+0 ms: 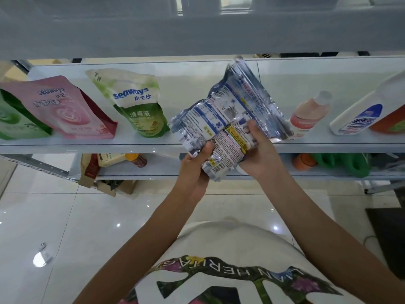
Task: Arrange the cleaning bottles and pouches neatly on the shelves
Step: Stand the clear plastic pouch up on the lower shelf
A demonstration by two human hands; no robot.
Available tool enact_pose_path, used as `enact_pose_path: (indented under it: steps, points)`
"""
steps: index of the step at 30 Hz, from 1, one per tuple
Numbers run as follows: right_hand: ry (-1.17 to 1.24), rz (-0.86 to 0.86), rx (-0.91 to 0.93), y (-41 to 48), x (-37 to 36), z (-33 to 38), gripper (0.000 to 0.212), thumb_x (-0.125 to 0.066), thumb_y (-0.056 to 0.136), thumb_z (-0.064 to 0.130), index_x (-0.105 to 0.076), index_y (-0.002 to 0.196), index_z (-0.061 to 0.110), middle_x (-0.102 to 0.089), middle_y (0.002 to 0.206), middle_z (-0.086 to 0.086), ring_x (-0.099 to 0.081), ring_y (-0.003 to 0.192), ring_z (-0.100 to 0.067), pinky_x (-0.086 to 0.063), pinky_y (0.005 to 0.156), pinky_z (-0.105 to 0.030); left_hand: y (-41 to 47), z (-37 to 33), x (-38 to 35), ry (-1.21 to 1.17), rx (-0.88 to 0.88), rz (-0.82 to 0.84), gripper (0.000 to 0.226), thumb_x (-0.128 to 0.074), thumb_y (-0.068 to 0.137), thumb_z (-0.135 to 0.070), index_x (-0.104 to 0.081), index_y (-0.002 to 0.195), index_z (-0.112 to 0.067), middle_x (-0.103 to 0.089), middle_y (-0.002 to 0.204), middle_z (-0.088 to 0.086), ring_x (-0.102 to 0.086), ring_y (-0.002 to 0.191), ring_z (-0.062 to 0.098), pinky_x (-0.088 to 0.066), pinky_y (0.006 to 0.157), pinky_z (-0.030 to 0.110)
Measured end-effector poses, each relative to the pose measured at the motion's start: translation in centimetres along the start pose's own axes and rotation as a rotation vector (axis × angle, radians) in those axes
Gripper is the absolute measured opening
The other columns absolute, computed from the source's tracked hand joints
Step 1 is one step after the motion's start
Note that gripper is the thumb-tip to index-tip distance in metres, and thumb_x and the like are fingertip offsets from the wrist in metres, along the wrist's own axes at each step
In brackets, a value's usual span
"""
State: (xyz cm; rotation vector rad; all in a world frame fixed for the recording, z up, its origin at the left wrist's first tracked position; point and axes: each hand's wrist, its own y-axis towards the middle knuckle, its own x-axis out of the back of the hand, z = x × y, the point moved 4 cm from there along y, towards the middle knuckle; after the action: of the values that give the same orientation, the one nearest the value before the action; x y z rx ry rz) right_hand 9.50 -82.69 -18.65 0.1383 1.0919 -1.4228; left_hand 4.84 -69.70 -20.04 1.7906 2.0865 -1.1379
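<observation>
The silver pouch (230,110) is crinkled, foil-like film, shiny and catching light in patches. Left of it, the green-and-white pouch (133,102) and the pink pouch (65,108) are smooth plastic film with a softer sheen. Right of it, the pink bottle (309,115) looks like translucent plastic (its cap opaque white), and the white bottle (361,113) is smooth, glossy plastic. The shelf (190,88) behind it is smooth with a dull gloss. Below it, the floor tiles (87,216) are polished and mirror-bright, the brown bags (87,170) matt paper, the shirt (230,238) matt cloth.

Gap on middle shelf (188,91) between green-white pouch (135,106) and pink bottle (309,115); upper shelf (197,34) overhangs.
</observation>
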Motion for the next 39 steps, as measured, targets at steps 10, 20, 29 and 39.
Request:
enact_pose_path:
  steps: [10,20,29,39]
  points:
    - [-0.212,-0.098,0.136,-0.2,1.2,2.4,0.034,-0.076,0.060,0.017,-0.067,0.091,0.008,-0.071,0.089,-0.009,-0.068,0.082,-0.025,-0.056,0.076,-0.046,0.9,-4.2,2.1,0.530,-0.200,-0.130,0.108,-0.080,0.061,-0.049,-0.026,0.149,-0.018,-0.043,0.143,0.003,-0.051,0.123,0.017,-0.049,0.095,0.032]
    - [-0.544,0.168,0.188,-2.8,-1.2,2.4,0.047,-0.073,0.066,0.009,-0.063,0.111,0.015,-0.071,0.108,-0.010,-0.068,0.099,-0.028,-0.057,0.080,-0.042,1.1,-7.0,-1.8,0.579,-0.257,-0.094,0.007,-0.073,0.084,-0.012,-0.067,0.083,-0.014,-0.075,0.074,-0.003,-0.073,0.070,0.018,-0.058,0.062,0.031]
    - [-0.672,0.013,0.170,-2.7,0.1,2.0,0.045,-0.078,0.061,0.000,-0.067,0.104,0.009,-0.073,0.099,-0.010,-0.071,0.090,-0.027,-0.056,0.083,-0.048,2.1,-7.2,-3.0,0.537,-0.167,-0.122,0.038,-0.070,0.087,-0.028,-0.059,0.117,-0.008,-0.072,0.102,0.005,-0.072,0.080,0.018,-0.059,0.070,0.032]
    - [-1.097,-0.256,0.517,-3.4,-2.5,1.7,0.013,-0.060,0.088,0.003,-0.052,0.093,0.012,-0.053,0.080,0.007,-0.055,0.079,-0.011,-0.046,0.068,-0.020,0.3,-3.2,-7.8,0.862,-0.221,0.108,0.102,-0.084,0.049,-0.048,-0.040,0.135,-0.014,-0.048,0.129,0.008,-0.050,0.122,0.019,-0.048,0.100,0.031]
